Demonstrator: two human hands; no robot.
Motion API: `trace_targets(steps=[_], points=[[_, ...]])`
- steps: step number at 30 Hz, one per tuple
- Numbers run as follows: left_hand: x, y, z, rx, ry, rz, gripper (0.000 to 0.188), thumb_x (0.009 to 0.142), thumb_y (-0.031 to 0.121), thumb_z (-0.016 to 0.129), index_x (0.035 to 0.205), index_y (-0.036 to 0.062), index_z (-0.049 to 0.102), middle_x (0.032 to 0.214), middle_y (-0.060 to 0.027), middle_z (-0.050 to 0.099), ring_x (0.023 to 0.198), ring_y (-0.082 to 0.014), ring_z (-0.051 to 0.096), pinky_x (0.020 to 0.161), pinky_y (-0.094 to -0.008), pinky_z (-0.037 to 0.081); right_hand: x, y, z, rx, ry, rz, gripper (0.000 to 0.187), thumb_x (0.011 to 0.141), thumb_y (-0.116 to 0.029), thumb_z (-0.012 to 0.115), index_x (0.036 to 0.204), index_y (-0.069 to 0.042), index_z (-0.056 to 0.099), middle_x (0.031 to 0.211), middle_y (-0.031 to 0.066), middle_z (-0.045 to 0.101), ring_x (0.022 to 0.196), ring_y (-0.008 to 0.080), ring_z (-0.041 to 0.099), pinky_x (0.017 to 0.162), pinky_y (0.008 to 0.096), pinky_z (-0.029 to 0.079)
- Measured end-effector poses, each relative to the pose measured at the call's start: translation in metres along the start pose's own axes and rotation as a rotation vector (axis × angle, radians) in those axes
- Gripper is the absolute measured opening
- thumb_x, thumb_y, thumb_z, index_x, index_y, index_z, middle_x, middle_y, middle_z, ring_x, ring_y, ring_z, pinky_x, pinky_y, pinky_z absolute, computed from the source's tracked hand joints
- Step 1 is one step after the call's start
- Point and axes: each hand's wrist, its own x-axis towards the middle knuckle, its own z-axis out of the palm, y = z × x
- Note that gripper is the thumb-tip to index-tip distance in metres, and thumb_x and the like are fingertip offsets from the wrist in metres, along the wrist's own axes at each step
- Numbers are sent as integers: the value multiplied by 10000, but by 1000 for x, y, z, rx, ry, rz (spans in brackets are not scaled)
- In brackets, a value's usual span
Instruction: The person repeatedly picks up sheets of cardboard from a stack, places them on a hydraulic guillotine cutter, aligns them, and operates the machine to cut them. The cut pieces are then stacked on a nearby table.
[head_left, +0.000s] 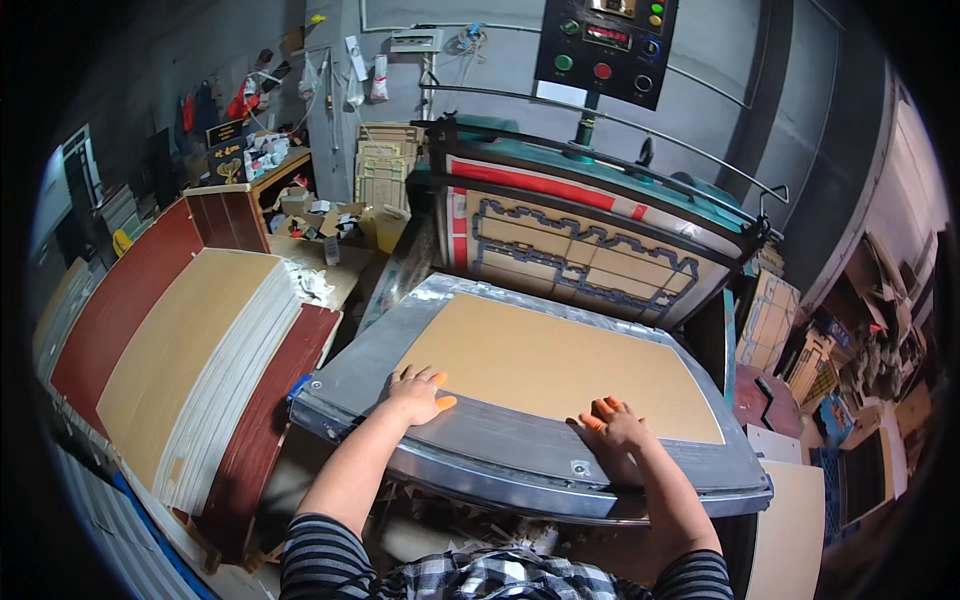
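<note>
A tan cardboard sheet lies flat on the grey metal bed of a die-cutting press. At its near left corner, my left hand rests with fingers spread, some tips covered in orange finger cots. Along the near edge, toward the right, my right hand touches the sheet with its fingers apart, also wearing orange cots. Neither hand grips anything. Facing the bed stands the press's upright plate, carrying a cutting die board with dark rubber strips in a stepped outline.
To the left sits a tall stack of cardboard sheets between dark red boards. A control panel with buttons rises behind the press. Another tan sheet is at the lower right. More die boards lean by the back wall.
</note>
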Motion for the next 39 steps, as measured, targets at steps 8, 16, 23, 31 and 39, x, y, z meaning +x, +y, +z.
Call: trace_targets(steps=[8,16,23,31,39], points=[[-15,6,-5,-35,45,-7,664,890,545,518,1405,136,428,1490,-107,369,1392,-321,287,1132,-493,197,-15,-8,-1,-41,-26,35,919,811,-819,307,1483,-191,312,1566,61,214,1449,304,131,1084,675,105],[-3,104,-10,-21,35,346,784,869,600,520,1471,135,332,1544,-75,271,1435,-319,186,1161,-517,101,-26,-18,-25,-76,41,-72,695,884,-652,438,1313,-109,509,1344,169,480,1256,354,432,993,539,355],[-2,116,12,-2,-151,305,814,871,673,429,1492,165,291,1573,-36,200,1447,-342,130,1167,-501,77,-40,-25,-39,-102,30,-156,626,907,-602,451,1210,-69,579,1223,193,571,1146,363,533,919,484,439],[2,125,11,29,-137,306,814,879,673,410,1497,162,274,1577,-50,185,1444,-360,130,1160,-521,75,-9,-4,-28,-121,-81,-59,812,875,-737,327,1458,-172,364,1500,93,347,1367,306,340,1071,557,285],[1,120,16,28,-153,270,854,861,738,336,1499,175,265,1565,-71,215,1448,-346,115,1145,-555,77,62,-69,-220,-54,1124,-584,636,801,-233,720,1346,-61,444,1354,238,460,1191,403,508,986,436,443]])
